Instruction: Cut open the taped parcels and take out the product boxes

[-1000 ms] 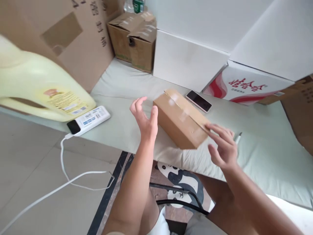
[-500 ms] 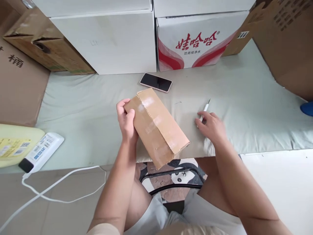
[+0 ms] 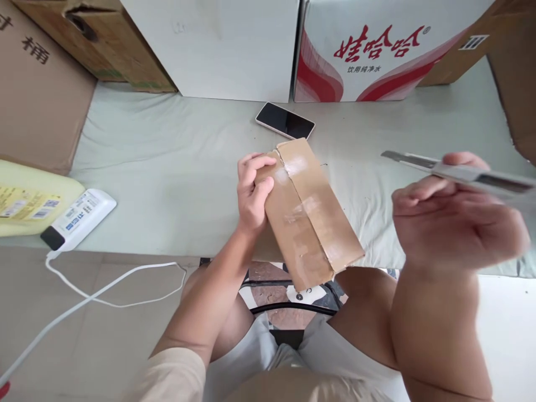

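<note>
A flat brown cardboard box (image 3: 316,215) with a lengthwise seam and worn tape marks is tilted over the front edge of the cloth-covered surface. My left hand (image 3: 255,192) grips its upper left end, thumb on the top face. Raised to the right, my right hand (image 3: 456,218) holds a utility knife (image 3: 464,173) between thumb and fingers. The knife's blade is out and points left, apart from the box. Some of the right hand is blurred by motion.
A phone (image 3: 285,120) lies behind the box on the pale green cloth (image 3: 176,167). White cartons (image 3: 226,50) and a red-and-white carton (image 3: 377,61) line the back. At left are a yellow jug (image 3: 33,201) and a white power strip (image 3: 84,218) with its cable.
My right hand has picked the knife up from the cloth and lifted it towards the camera. The left hand still holds the box. The view has shifted.
</note>
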`<action>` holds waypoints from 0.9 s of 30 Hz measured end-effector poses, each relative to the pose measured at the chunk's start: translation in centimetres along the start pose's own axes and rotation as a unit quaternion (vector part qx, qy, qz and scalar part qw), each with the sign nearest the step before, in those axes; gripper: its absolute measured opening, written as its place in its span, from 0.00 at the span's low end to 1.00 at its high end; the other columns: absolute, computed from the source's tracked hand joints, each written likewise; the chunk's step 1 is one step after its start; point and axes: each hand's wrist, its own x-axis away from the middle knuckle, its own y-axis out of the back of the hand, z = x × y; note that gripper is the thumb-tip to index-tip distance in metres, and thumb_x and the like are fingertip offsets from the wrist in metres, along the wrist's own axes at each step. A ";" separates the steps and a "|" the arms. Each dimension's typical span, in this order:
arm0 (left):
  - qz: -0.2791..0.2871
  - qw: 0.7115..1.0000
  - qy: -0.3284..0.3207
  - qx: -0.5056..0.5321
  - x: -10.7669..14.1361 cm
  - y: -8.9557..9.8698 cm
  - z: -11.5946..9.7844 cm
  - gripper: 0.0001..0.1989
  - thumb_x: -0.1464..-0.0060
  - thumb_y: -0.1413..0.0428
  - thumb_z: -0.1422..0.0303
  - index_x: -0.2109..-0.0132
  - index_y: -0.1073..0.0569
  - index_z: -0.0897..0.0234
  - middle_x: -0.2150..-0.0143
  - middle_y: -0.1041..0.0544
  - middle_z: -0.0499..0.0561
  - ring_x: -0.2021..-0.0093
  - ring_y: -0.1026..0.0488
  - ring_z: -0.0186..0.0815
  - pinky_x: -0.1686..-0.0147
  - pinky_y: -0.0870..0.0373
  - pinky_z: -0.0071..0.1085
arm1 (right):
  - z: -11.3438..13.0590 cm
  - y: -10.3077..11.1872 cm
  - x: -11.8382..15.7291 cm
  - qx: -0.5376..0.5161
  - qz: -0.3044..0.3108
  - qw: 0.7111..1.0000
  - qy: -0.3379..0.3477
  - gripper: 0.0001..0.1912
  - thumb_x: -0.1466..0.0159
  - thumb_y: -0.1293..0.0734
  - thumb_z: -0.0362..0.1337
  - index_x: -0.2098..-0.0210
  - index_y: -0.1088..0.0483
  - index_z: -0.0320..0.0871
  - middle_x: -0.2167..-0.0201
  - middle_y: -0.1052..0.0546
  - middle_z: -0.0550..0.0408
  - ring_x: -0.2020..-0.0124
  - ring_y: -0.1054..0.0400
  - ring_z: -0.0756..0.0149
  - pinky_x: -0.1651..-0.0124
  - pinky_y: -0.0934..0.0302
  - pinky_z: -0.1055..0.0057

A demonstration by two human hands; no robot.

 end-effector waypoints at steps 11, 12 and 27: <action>0.003 0.995 -0.087 -0.046 2.4 -1.4 -0.9 0.23 0.28 0.57 0.47 0.47 0.26 0.56 0.47 0.28 0.56 0.37 0.31 0.50 0.37 0.30 0.52 | 2.7 -4.7 4.1 0.172 0.114 0.974 0.097 0.13 0.31 0.33 0.53 0.51 0.23 0.60 0.72 0.21 0.56 0.75 0.27 0.59 0.76 0.34 0.60; 0.004 0.995 -0.088 -0.047 2.4 -1.4 -1.0 0.24 0.28 0.58 0.47 0.47 0.26 0.56 0.47 0.28 0.57 0.38 0.30 0.50 0.37 0.29 0.52 | 2.5 -4.7 4.3 0.199 0.134 0.965 0.103 0.12 0.30 0.33 0.50 0.50 0.22 0.59 0.70 0.20 0.56 0.74 0.26 0.59 0.74 0.33 0.60; 0.025 0.990 -0.124 -0.056 1.9 -0.8 0.1 0.21 0.30 0.55 0.48 0.46 0.26 0.54 0.45 0.29 0.56 0.37 0.31 0.51 0.37 0.29 0.54 | 1.5 -5.5 3.9 0.305 0.170 0.899 0.265 0.12 0.34 0.32 0.31 0.52 0.22 0.46 0.70 0.23 0.58 0.76 0.34 0.73 0.75 0.43 0.73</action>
